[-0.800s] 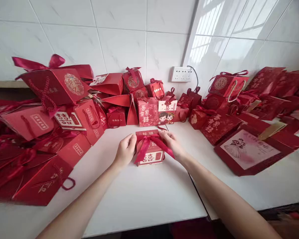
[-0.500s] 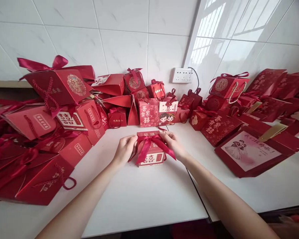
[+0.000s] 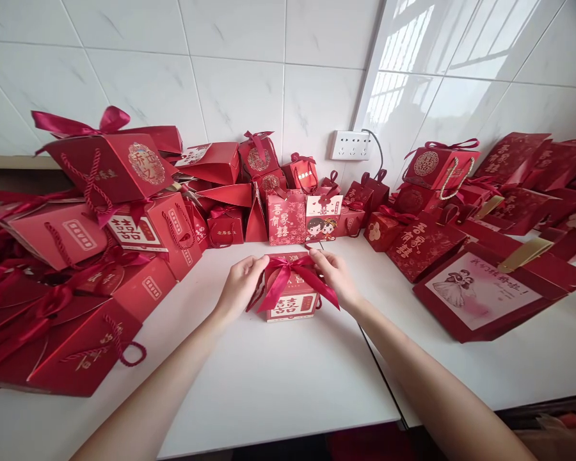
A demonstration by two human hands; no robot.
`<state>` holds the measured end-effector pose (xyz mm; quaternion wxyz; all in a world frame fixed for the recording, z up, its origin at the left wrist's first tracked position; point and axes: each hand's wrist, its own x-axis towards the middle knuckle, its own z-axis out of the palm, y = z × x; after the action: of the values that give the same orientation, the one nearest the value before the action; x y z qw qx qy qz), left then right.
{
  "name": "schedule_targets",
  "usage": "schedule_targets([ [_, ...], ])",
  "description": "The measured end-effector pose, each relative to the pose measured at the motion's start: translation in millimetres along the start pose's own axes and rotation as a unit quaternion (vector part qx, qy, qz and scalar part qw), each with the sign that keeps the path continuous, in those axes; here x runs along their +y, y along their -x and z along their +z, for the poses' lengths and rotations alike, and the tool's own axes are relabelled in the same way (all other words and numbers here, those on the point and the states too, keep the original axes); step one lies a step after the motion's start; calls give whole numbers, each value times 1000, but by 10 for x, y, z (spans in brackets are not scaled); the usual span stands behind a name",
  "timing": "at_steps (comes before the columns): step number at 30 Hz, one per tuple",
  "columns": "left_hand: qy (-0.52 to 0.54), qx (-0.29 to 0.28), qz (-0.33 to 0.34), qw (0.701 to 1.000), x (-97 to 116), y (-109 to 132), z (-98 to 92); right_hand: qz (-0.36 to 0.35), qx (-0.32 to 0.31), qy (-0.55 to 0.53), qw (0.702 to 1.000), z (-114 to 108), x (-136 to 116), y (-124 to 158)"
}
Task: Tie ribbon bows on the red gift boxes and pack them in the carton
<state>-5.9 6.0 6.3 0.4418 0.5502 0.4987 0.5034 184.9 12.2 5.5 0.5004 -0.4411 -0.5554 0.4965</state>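
Observation:
A small red gift box [image 3: 292,306] with a white label and gold lettering stands upright on the white table [image 3: 269,384]. Across its top lies a dark pink ribbon [image 3: 283,285] tied in a bow, its two tails hanging down the front. My left hand [image 3: 242,285] pinches the bow's loop at the box's left top edge. On the other side, my right hand [image 3: 333,275] pinches the opposite loop at the right top edge. Twisted cord handles show at both sides of the box, partly behind my hands.
Stacked red gift boxes [image 3: 81,237] fill the left side. More small boxes [image 3: 288,218] line the tiled wall below a white socket strip [image 3: 350,146]. At right lies a box with a couple's picture [image 3: 480,291]. A dark seam [image 3: 379,371] crosses the table.
The left ribbon tail has shifted slightly left and spread flatter, showing more of the white label. Both hands stay at the bow, with only slight movement.

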Motion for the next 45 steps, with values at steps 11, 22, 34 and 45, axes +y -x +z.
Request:
schedule_targets([
  [11, 144, -55, -77, 985, 23, -8, -14, 14, -22, -16, 1000, -10, 36, -29],
  [22, 157, -93, -91, 979, -4, -51, -58, 66, -90, -46, 993, -106, 54, -77],
  [34, 181, -111, -90, 973, -59, -68, -86, 78, -132, -96, 984, -155, 132, -108],
  [45, 211, -111, -110, 965, -76, -82, -94, 74, -144, -102, 981, -189, 166, -134],
])
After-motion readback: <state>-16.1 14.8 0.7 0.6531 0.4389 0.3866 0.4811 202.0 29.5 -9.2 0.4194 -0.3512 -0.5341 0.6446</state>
